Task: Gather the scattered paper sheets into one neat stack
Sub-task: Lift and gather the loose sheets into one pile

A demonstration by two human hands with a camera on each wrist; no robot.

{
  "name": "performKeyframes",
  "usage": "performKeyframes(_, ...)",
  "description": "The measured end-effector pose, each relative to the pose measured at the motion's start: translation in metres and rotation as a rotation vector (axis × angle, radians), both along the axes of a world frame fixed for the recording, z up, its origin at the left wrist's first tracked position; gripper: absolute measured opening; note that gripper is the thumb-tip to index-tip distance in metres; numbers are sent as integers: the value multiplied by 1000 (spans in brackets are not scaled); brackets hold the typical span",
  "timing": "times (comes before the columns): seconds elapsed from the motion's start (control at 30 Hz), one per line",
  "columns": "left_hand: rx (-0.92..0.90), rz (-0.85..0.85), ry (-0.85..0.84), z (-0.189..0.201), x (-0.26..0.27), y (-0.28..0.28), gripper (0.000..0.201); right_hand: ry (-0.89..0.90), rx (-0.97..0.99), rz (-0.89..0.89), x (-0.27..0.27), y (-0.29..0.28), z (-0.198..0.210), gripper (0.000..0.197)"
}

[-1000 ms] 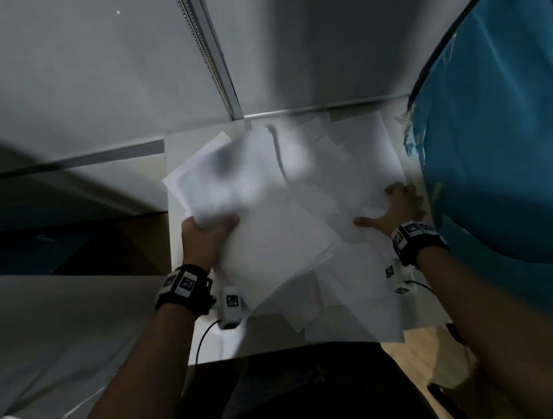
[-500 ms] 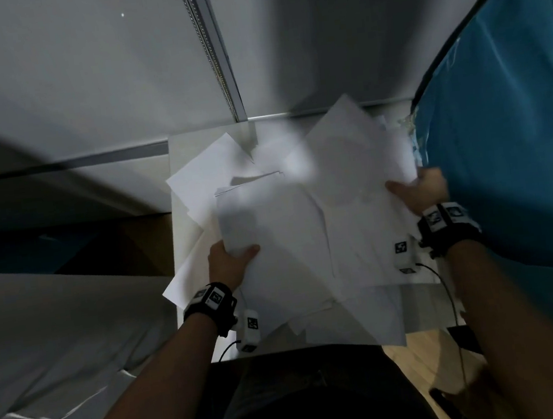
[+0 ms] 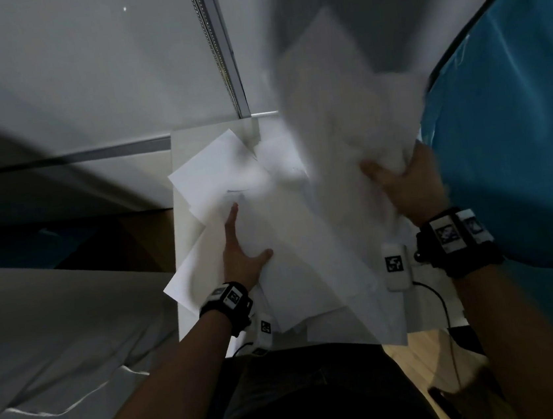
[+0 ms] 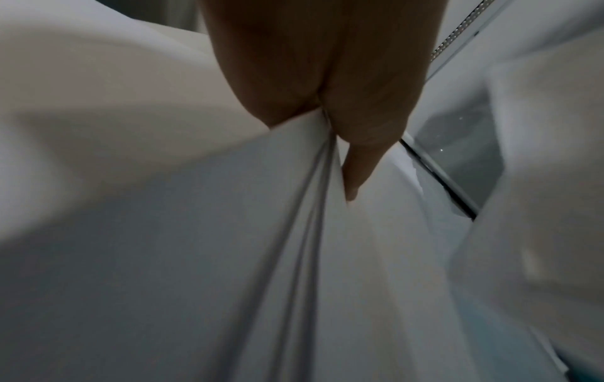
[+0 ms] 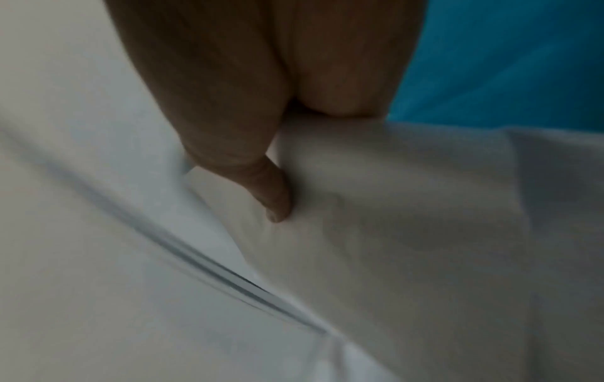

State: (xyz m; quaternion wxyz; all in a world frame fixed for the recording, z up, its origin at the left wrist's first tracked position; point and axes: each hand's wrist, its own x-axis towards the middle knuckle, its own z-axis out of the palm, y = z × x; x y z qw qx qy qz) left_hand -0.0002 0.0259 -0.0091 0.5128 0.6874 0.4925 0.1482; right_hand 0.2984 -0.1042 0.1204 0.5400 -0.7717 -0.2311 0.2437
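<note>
The white table [image 3: 182, 240] is filling the middle of the head view, between a grey wall at the top and a blue plastic sheet [image 3: 514, 134] that is shining at the right side, and most of its top is lying under the paper sheets [image 3: 308, 257], which are thin, white, matte and rectangular, crossing each other at many angles from the centre down to the lower edge of the table. In the upper right a lifted bundle [image 3: 336, 109] is rising, blurred and bending softly, and the right hand [image 3: 407, 191] is gripping its lower edge with the thumb pressing on top and the fingers curled behind the paper. The left hand [image 3: 241, 247], left of centre, is holding a smaller group of sheets: in the left wrist view the thumb [image 4: 356, 160] is lying straight on top and several thin edges are running under it, while the fingers below are hidden, so I am judging it as a pinch. The step in hand seems to be bringing the two groups together; to do it well, I think the right hand should be lowering its bundle flat onto the left group, not dragging it, because such light paper is sliding and folding easily, and then both hands should be tapping the edges even
</note>
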Motion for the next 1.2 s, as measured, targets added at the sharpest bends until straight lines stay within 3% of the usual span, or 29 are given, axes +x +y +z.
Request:
performKeyframes(0.13, -35, 13, 82, 0, 5, 8, 58, 367, 228, -181, -1, 6, 3, 27)
performKeyframes(0.2, -105, 79, 84, 4, 10, 10, 42, 474, 146, -193, -2, 7, -13, 32)
performKeyframes(0.3, -278, 265, -19, 15, 17, 9, 19, 477, -64, -88, -4, -1, -49, 45)
performKeyframes(0.37, -475, 391, -180, 20, 18, 12, 35, 377, -203, 29, -7, -4, -74, 53)
performKeyframes(0.43, -745, 350, -283, 17, 15, 19, 71, 271, -336, 143, -17, -3, -93, 62)
performKeyframes(0.47, -807, 293, -300, 16, 14, 21, 80, 230, -386, 194, -23, 1, -102, 67)
performKeyframes(0.53, -678, 217, -196, 9, 17, 20, 71, 205, -443, 305, -37, 9, -119, 76)
performKeyframes(0.57, -535, 214, -112, 4, 16, 17, 81, 212, -447, 362, -44, 13, -125, 82)
performKeyframes(0.63, -293, 213, 19, -10, 13, 11, 121, 232, -459, 479, -58, 18, -133, 92)
performKeyframes(0.7, -189, 244, 25, -15, 11, 7, 138, 184, -489, 535, -60, 18, -137, 91)
performKeyframes(0.77, -138, 292, -3, -19, 6, 7, 139, 22, -525, 406, -46, 12, -134, 81)
performKeyframes(0.83, -118, 336, -4, -15, 2, 10, 140, -135, -578, 140, -16, 1, -132, 80)
performKeyframes(0.9, -122, 355, -9, -16, -4, 12, 143, -95, -690, -23, 17, -14, -131, 93)
performKeyframes(0.97, -142, 363, -15, -19, -9, 12, 142, 61, -780, -12, 31, -25, -128, 106)
performKeyframes(1.03, -172, 373, -23, -25, -11, 10, 140, 85, -772, 44, 29, -29, -129, 107)
performKeyframes(1.2, -198, 409, -28, -27, -5, 6, 137, 10, -667, 168, 13, -22, -130, 56)
